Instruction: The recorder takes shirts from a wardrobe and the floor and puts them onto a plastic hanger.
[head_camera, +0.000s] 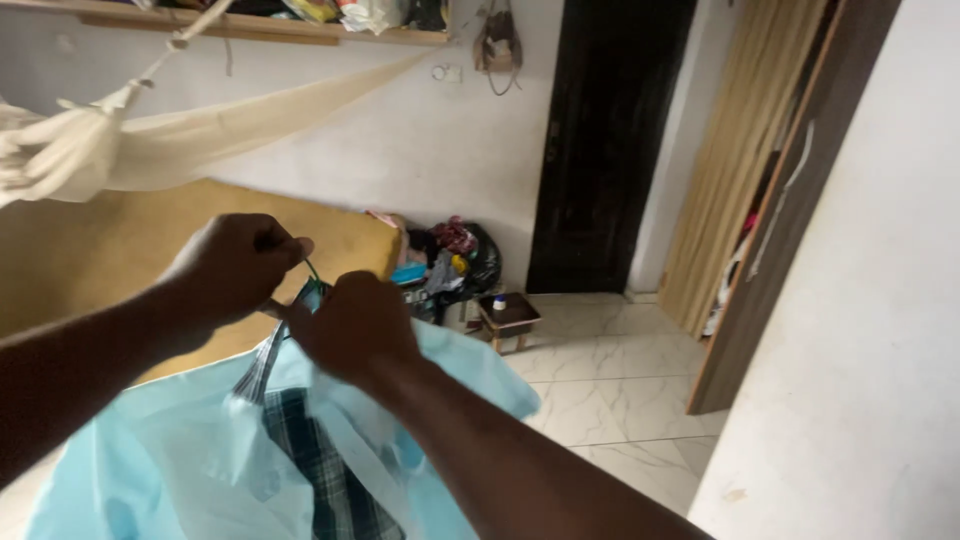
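Note:
A light blue shirt (190, 450) hangs in front of me, with a dark plaid garment (320, 465) showing inside its open front. My left hand (235, 265) is closed around a thin green hanger hook (312, 268) at the top of the clothes. My right hand (355, 325) grips the shirt at its collar, right below the hook. Both hands touch near the collar. The hanger's body is hidden under the fabric.
A yellow foam mattress (120, 250) leans against the left wall under a cream hammock-like cloth (150, 140). A pile of bags and clothes (450, 262) and a small wooden stool (508, 315) stand by the dark door (600, 150). A marble tile floor (620, 390) lies to the right.

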